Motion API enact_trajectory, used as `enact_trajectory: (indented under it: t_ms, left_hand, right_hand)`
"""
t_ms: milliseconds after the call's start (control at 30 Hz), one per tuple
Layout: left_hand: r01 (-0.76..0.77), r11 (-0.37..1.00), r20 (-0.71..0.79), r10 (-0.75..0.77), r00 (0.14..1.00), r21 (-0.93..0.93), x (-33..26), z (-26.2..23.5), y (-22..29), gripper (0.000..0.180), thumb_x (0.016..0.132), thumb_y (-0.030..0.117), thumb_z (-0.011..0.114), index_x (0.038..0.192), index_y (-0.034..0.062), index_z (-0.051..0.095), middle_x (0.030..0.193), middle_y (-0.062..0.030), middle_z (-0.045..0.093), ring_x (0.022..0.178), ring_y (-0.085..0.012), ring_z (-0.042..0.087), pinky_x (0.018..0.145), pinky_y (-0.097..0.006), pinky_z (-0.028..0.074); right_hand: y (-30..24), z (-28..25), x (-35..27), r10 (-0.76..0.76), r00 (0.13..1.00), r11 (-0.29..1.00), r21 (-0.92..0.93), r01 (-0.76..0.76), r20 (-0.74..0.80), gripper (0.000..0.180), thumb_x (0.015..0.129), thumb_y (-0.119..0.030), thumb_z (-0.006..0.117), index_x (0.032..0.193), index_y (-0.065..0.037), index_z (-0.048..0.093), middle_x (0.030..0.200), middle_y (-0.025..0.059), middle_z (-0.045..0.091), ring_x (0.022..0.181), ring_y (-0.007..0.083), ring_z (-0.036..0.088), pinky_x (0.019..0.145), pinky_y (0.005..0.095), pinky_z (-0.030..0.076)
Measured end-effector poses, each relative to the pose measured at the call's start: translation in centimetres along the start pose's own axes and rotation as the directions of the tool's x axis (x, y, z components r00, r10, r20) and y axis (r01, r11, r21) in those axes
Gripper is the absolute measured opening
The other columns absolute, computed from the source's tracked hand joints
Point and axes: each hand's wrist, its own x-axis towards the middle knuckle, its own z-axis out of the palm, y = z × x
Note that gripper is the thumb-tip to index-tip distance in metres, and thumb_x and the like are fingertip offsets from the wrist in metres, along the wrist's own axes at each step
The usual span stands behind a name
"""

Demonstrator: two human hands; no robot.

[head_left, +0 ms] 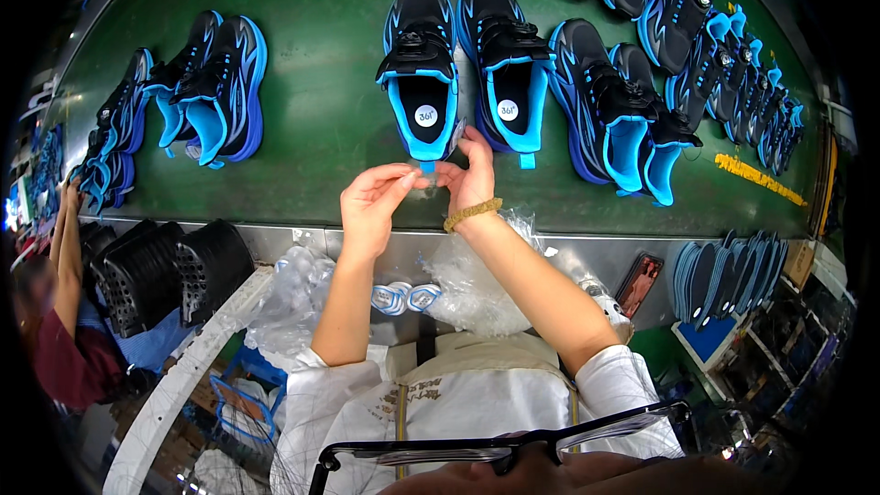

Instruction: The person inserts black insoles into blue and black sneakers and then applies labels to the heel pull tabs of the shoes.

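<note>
Side by side on the green work surface in front of me stand two black sneakers with bright blue linings, a left-hand one [420, 32] and a right-hand one [490, 18]. Their heels face me, and each has a round white label on its insole. My left hand [371, 206] pinches thumb and forefinger just below the left-hand sneaker's blue heel tab [427, 167]. My right hand [472, 179] is closed at the same spot, its fingers meeting those of the left. A small clear plastic piece [458, 133] shows by the right fingertips; what lies between the hands is too small to name.
More pairs of the same sneakers stand left [243, 82] and right [587, 92]. Clear plastic bags [486, 284], a phone [639, 284] and a row of insoles [724, 280] lie along the near ledge. Black crates [214, 266] and another person's arm [70, 247] are at left.
</note>
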Motion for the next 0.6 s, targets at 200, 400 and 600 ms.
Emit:
enact_trajectory:
  t_ms: [200,400,600]
  left_hand:
    - [0.007,0.999,-0.002,-0.007,1.0,-0.053,0.0,0.0,0.0,0.009,0.074,-0.006,0.054,0.082,-0.004,0.056,0.086,-0.0134,0.058,0.077,-0.0201,0.058,0.074,-0.028,0.046]
    - [-0.033,0.999,0.019,0.033,0.999,-0.011,-0.2,0.3,-0.3,0.01,0.075,-0.005,0.054,0.084,-0.0036,0.055,0.089,-0.012,0.057,0.081,-0.0184,0.057,0.075,-0.027,0.045]
    - [-0.079,0.996,0.003,0.079,0.997,0.035,-0.3,0.6,-0.4,0.01,0.076,-0.004,0.053,0.085,-0.0038,0.055,0.089,-0.0112,0.056,0.082,-0.0175,0.057,0.076,-0.026,0.045]
  right_hand:
    - [-0.2,-0.2,0.2,-0.149,0.983,0.988,-0.023,0.153,0.104,0.057,0.075,-0.023,0.047,0.123,-0.005,0.021,0.11,0.0094,0.039,0.055,0.0166,0.055,0.048,0.0237,0.039]
    - [-1.0,-3.2,0.9,-0.237,0.943,0.926,-0.238,0.292,0.234,0.037,0.074,-0.003,0.057,0.109,-0.001,0.045,0.087,0.0034,0.049,0.062,0.0071,0.049,0.057,0.0202,0.041]
    - [-2.1,-4.9,0.1,-0.406,0.741,0.665,-0.383,0.641,0.535,0.022,0.074,0.0,0.057,0.095,-0.001,0.054,0.088,0.0026,0.053,0.08,0.0094,0.048,0.074,0.0215,0.037]
